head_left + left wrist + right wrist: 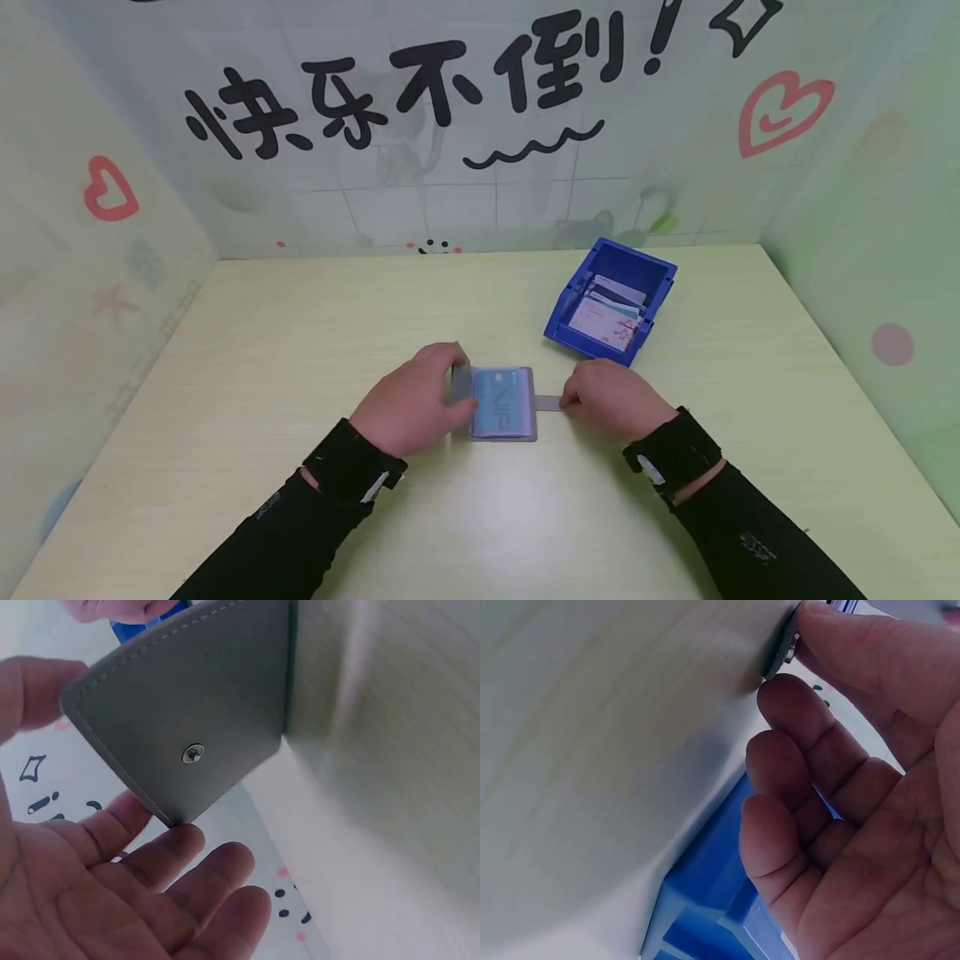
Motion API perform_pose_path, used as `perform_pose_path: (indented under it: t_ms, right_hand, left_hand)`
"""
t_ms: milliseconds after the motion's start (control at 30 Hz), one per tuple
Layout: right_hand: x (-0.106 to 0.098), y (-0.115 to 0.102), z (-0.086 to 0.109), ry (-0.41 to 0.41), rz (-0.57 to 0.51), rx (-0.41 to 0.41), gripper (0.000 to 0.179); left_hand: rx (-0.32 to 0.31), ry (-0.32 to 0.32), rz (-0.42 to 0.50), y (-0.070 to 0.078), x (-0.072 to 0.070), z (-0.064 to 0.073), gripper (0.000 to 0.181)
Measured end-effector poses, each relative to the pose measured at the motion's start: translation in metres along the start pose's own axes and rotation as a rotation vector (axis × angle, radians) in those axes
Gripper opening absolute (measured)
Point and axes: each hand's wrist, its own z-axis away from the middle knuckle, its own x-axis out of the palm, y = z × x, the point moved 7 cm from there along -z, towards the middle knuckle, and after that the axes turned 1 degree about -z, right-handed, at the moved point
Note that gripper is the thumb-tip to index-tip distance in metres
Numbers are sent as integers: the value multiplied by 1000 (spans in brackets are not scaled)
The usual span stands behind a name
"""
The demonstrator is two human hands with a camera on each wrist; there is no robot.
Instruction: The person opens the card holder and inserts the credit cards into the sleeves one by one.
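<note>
A grey card holder [534, 433] lies opened on the table, its stitched cover [187, 705] raised on the left with a metal snap [193, 754] on the outside. Inside, a blue card [501, 404] marked VIP shows through a clear sleeve. My left hand [416, 402] holds the cover by its edges, thumb at one side and fingertips at the other. To the right, the holder's narrow strap [548, 403] sticks out flat. My right hand [617, 400] pinches the strap's end between thumb and index finger, by its snap [791, 649]; the other fingers curl loosely.
A blue plastic box [562, 321] stands just behind my right hand, with several cards [603, 321] inside. The pale wooden table [337, 308] is bounded by a printed backdrop [450, 208] at the back and both sides.
</note>
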Motion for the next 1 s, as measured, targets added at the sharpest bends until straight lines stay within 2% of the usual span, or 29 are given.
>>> perform_pose_path:
  t_ms: [100, 233, 567, 667, 800, 1000]
  right_hand:
    - [0, 0, 0, 2, -6, 0, 6]
    - [1, 0, -1, 5, -11, 1, 6]
    - [0, -2, 0, 22, 0, -10, 5]
    - [0, -3, 0, 26, 4, -15, 5]
    - [0, -2, -1, 21, -10, 3, 5]
    - [0, 0, -1, 27, -61, 39, 5]
  left_hand:
    - [-60, 14, -10, -12, -2, 2, 56]
    - [-116, 12, -67, -24, -1, 4, 61]
    - [-131, 22, -219, -36, 15, -1, 52]
    - [-111, 52, -276, -31, 19, -2, 50]
    - [-48, 84, -298, -14, 24, -3, 56]
    - [18, 55, -298, 15, 37, -7, 77]
